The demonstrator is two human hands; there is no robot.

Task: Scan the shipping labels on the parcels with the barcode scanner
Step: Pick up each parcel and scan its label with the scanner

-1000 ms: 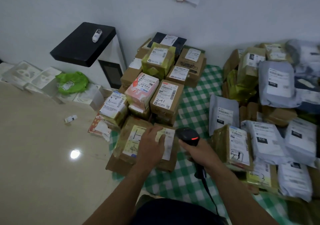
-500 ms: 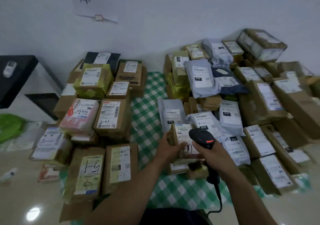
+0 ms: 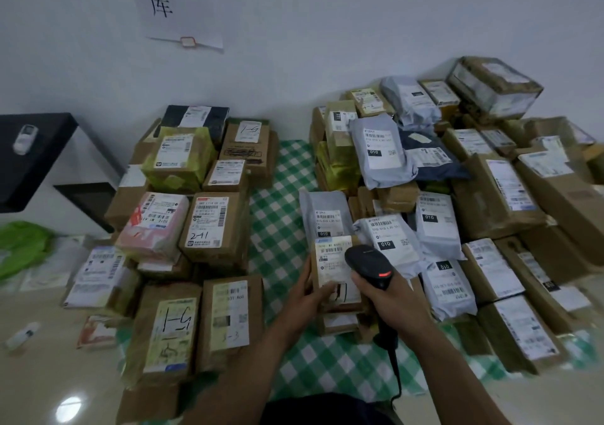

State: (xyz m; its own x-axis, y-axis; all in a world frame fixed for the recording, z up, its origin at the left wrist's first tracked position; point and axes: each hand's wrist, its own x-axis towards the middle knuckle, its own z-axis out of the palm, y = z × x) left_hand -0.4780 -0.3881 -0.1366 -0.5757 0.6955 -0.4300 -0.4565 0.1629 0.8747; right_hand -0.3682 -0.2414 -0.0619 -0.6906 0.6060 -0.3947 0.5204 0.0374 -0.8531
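My right hand (image 3: 395, 303) grips a black barcode scanner (image 3: 369, 266) with a red light on its head; its cable hangs down toward me. The scanner's head sits just over the white label of a small brown box (image 3: 330, 261). My left hand (image 3: 305, 297) holds that box by its left side, tilted up from a low stack of parcels. Grey mailer bags (image 3: 385, 235) with "010" labels lie right behind it.
A pile of labelled cardboard boxes (image 3: 215, 225) stands to the left, and a bigger heap of boxes and mailers (image 3: 496, 195) fills the right. A green checked cloth (image 3: 277, 228) lies between them. A black-and-white cabinet (image 3: 42, 159) stands at far left by the wall.
The view has swung right from the left pile. My left hand left the box there and now holds a small box in the right heap, with the scanner brought over its label.
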